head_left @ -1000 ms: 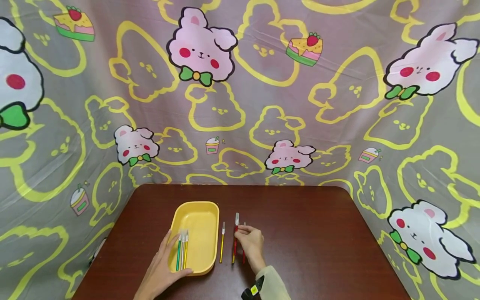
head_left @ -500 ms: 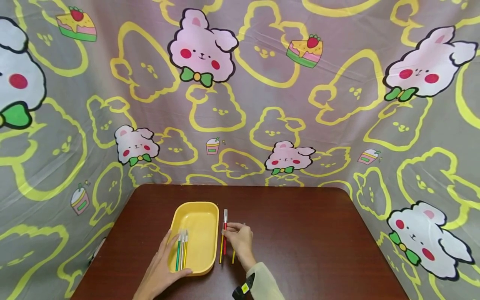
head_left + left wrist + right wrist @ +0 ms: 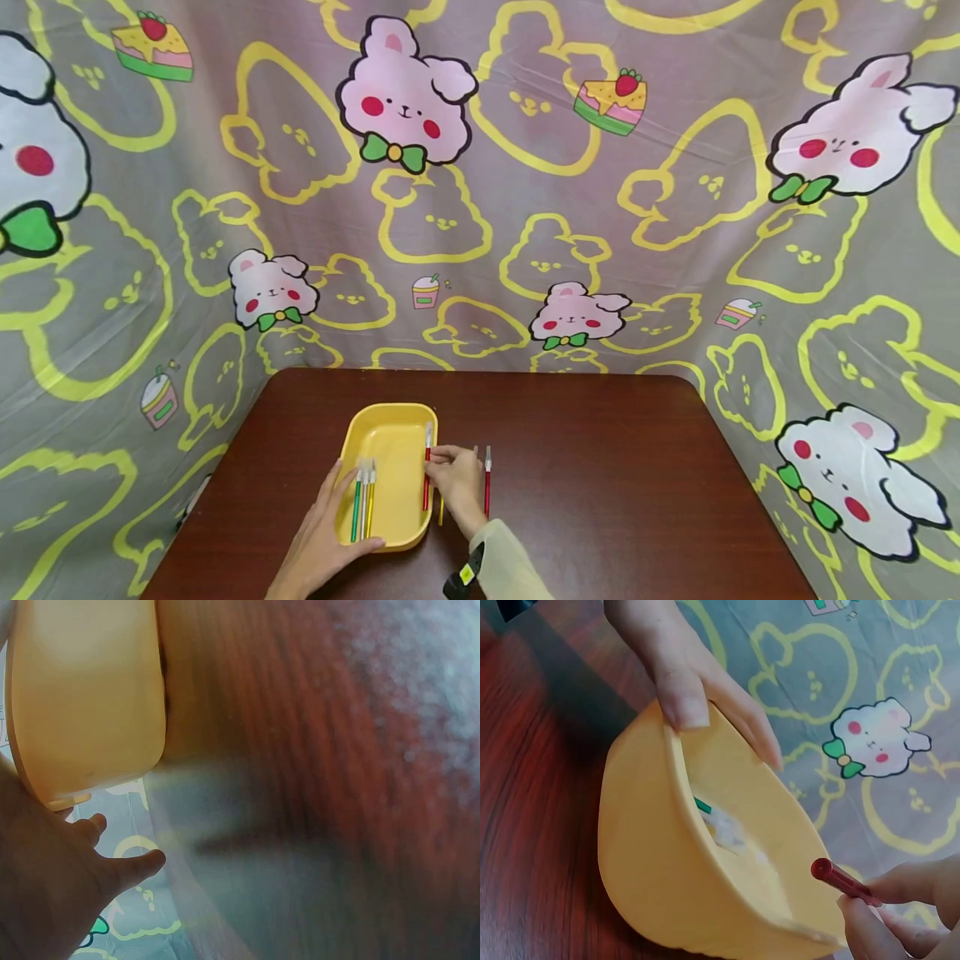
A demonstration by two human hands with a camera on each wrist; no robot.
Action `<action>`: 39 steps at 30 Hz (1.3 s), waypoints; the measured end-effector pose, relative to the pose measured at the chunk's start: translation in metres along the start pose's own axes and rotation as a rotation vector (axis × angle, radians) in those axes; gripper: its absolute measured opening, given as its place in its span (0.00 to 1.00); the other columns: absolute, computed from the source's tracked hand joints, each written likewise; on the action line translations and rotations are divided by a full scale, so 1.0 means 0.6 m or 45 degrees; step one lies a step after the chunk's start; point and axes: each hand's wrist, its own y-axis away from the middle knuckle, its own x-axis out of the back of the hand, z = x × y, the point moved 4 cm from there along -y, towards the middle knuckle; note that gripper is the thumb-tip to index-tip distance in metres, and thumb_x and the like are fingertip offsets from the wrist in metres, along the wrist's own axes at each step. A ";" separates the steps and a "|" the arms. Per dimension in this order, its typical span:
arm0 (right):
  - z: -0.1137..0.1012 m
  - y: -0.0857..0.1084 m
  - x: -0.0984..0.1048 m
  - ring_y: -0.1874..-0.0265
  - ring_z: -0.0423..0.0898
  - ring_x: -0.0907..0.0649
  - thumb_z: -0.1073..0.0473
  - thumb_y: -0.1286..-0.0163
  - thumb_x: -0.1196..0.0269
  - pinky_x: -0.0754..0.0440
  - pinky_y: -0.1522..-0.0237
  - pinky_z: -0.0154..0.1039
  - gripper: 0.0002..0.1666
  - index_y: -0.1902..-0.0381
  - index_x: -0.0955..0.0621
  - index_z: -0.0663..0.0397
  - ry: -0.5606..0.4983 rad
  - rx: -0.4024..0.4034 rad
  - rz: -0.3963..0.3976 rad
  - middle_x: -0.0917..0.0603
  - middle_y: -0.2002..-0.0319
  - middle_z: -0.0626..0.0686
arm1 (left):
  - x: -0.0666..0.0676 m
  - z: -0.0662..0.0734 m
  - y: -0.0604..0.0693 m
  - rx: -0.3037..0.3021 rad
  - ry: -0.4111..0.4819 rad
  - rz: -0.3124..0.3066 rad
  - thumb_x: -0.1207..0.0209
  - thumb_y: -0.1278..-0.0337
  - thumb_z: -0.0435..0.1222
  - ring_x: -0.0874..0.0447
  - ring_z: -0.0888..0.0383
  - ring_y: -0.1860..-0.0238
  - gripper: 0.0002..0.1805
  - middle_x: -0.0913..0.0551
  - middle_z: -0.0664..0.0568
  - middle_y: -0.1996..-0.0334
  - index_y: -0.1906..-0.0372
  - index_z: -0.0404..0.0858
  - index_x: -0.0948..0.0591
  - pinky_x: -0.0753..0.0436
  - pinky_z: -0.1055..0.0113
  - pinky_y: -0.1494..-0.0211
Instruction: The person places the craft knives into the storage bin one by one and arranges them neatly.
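Note:
My right hand (image 3: 459, 487) pinches a red craft knife (image 3: 427, 475) with a clear-capped tip, held over the right side of a yellow tray (image 3: 397, 496). In the right wrist view, the red handle's end points toward the camera. My left hand (image 3: 322, 521) grips the tray's near left corner, its thumb over the rim (image 3: 676, 761). Inside the tray, a green craft knife (image 3: 356, 510), a silver one (image 3: 364, 512) and a yellow one (image 3: 371, 510) lie side by side. Another yellow craft knife (image 3: 441, 512), right of the tray, is mostly hidden by my right hand.
A second red craft knife (image 3: 487, 485) lies on the dark brown table (image 3: 600, 467), right of my right hand. Between them shows the tip of another knife (image 3: 476, 450), otherwise covered. Patterned cloth (image 3: 480, 208) surrounds the table's back and sides.
My right hand has carried the red craft knife leftward from the table to over the tray's right side. The other red knife has come into fuller view. My left hand stays on the tray.

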 end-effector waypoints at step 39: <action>0.016 0.034 -0.130 0.75 0.37 0.16 0.76 0.47 0.22 0.16 0.72 0.35 0.12 0.72 0.12 0.58 0.422 0.047 0.153 0.14 0.77 0.45 | -0.005 -0.007 -0.003 0.074 -0.033 -0.072 0.23 0.61 0.68 0.31 0.28 0.30 0.66 0.50 0.39 0.17 0.18 0.45 0.38 0.24 0.29 0.39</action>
